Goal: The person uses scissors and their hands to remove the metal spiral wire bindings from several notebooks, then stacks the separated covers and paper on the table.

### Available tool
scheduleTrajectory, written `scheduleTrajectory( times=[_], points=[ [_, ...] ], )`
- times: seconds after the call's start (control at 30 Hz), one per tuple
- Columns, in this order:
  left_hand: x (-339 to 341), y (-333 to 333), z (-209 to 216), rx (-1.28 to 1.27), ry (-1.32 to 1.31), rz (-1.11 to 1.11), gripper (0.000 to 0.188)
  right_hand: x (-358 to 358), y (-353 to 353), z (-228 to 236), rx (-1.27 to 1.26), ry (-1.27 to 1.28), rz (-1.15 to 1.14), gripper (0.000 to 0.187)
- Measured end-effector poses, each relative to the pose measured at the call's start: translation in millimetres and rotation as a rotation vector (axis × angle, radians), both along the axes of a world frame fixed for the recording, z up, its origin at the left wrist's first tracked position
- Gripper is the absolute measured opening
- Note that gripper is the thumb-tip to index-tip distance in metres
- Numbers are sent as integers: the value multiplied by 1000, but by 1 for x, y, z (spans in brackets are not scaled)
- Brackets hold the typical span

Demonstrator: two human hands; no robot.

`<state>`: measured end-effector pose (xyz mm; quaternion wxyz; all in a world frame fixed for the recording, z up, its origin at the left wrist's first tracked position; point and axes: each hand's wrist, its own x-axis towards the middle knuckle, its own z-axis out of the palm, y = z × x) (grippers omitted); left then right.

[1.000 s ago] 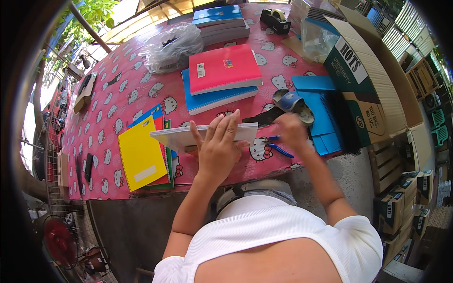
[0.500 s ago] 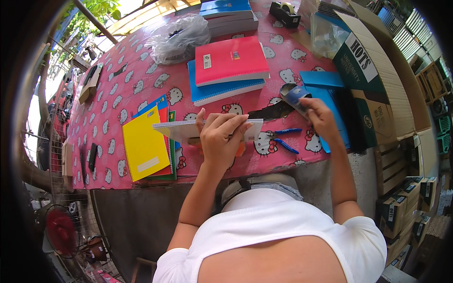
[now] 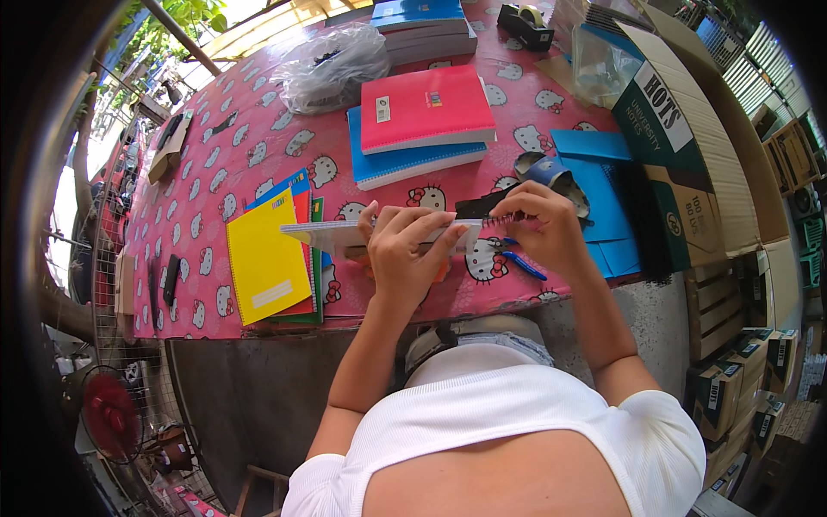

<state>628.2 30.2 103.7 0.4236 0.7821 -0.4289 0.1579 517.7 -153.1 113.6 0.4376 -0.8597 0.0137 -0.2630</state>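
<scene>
My left hand (image 3: pixel 401 246) grips a notebook (image 3: pixel 320 231) held up edge-on above the table's near edge, its pale side toward me. At the notebook's right end, my right hand (image 3: pixel 549 226) pinches a dark spiral binding coil (image 3: pixel 494 221); whether the coil has entered the holes cannot be made out. Just below the right hand lie blue-handled pliers (image 3: pixel 525 267), partly covered by it. Behind that hand rests a blue and grey rounded container (image 3: pixel 551 175), with a flat black item (image 3: pixel 478 207) beside it.
Yellow, red, blue and green notebooks (image 3: pixel 269 258) lie fanned at left. Red and blue notebooks (image 3: pixel 426 108) are stacked ahead. At right are blue sheets (image 3: pixel 603 198), many black coils (image 3: pixel 646 224) and an open carton (image 3: pixel 715 172). A plastic bag (image 3: pixel 336 69) and tape dispenser (image 3: pixel 525 28) stand farther back.
My right hand has moved left from the blue and grey container to the notebook's right end, and a dark coil now shows in its fingers. The left hand keeps its hold.
</scene>
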Motion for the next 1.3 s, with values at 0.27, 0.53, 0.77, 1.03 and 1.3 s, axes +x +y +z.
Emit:
scheduleTrajectory(
  times=[0.27, 0.53, 0.77, 1.03, 1.3],
  points=[
    [1, 0, -3, -15, -24, 5, 18, 1, -5, 21, 228, 260, 48, 19],
    [-1, -2, -3, -34, -50, 7, 19, 9, 1, 13, -231, 37, 131, 18],
    [4, 3, -9, -83, -25, 14, 25, 6, 22, 20, -41, 165, -5, 16],
    [3, 7, -3, -15, -129, 73, 20, 8, 28, 14, -380, 164, -19, 18],
    [3, 27, -3, 1, -71, -147, 22, -3, -120, -77, -542, 938, -465, 62]
  ],
)
